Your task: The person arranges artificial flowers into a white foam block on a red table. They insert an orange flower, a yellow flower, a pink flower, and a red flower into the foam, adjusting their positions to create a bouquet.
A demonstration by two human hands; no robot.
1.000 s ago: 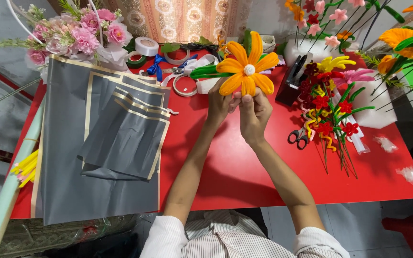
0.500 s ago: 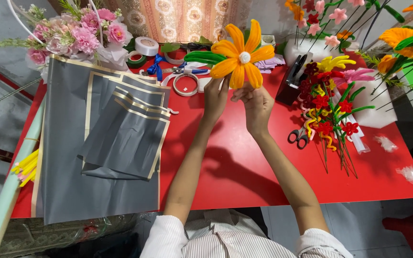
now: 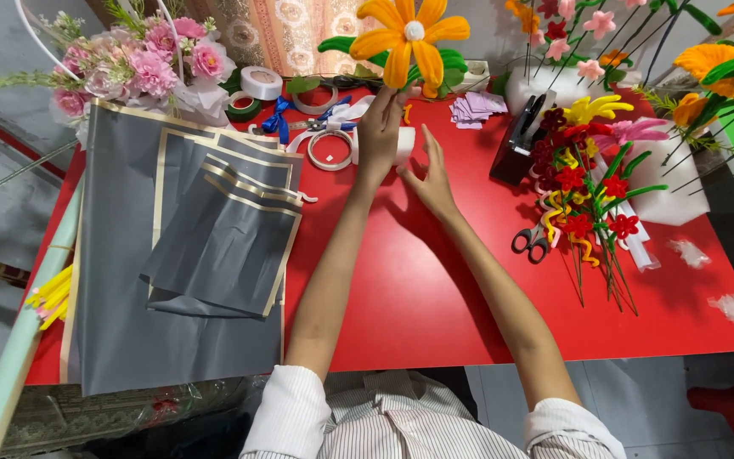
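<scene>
My left hand (image 3: 381, 127) holds up an orange pipe-cleaner flower (image 3: 405, 38) with a white centre and green leaves, gripping it just under the bloom at the far side of the red table (image 3: 418, 280). My right hand (image 3: 429, 174) hovers just right of it with fingers spread, holding nothing, close to a white tape roll (image 3: 330, 150). Folded grey wrapping sheets with gold edges (image 3: 206, 238) lie to the left of my arms.
A pink bouquet (image 3: 142, 64) stands at the back left. Ribbon rolls (image 3: 261, 82) and a blue ribbon (image 3: 278, 119) lie behind. Scissors (image 3: 533, 242), a black tape dispenser (image 3: 520, 136) and red and yellow pipe-cleaner flowers (image 3: 584, 204) lie to the right. Yellow stems (image 3: 48, 293) lie at the left edge.
The flower has risen and moved away from me, now held by my left hand alone. My right hand has let go and dropped toward the table.
</scene>
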